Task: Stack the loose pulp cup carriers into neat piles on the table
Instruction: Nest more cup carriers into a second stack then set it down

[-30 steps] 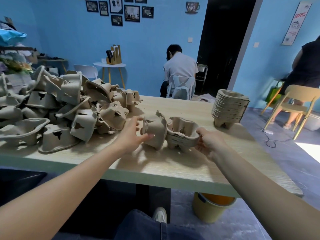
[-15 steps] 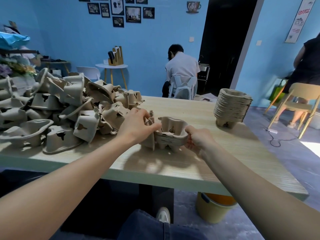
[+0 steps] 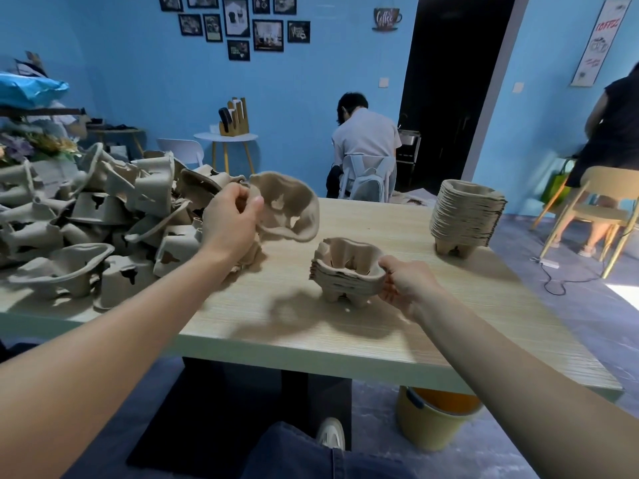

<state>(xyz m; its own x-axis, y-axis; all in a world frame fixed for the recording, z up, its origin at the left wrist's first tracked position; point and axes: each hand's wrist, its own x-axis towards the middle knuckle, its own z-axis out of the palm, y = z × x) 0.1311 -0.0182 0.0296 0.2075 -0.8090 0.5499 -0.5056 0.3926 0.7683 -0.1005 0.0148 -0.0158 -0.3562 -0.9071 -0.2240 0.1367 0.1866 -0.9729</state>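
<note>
step: nesting a carrier | left hand [image 3: 230, 221] fingers pinch loose pulp carrier [image 3: 287, 207], raised left of short pile [image 3: 347, 271] on counter [image 3: 449, 305] | right hand [image 3: 406, 283] fingers grip pile's rim | next: lower it aligned

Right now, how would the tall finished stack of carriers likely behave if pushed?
The tall stack probably slides easily, being light pulp on the smooth table. It stands on small feet and leans slightly, so a high push might tip it.

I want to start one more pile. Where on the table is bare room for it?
Bare wood lies between the small stack and the tall stack, and along the table's near edge. The left side is crowded by the loose carriers.
</note>
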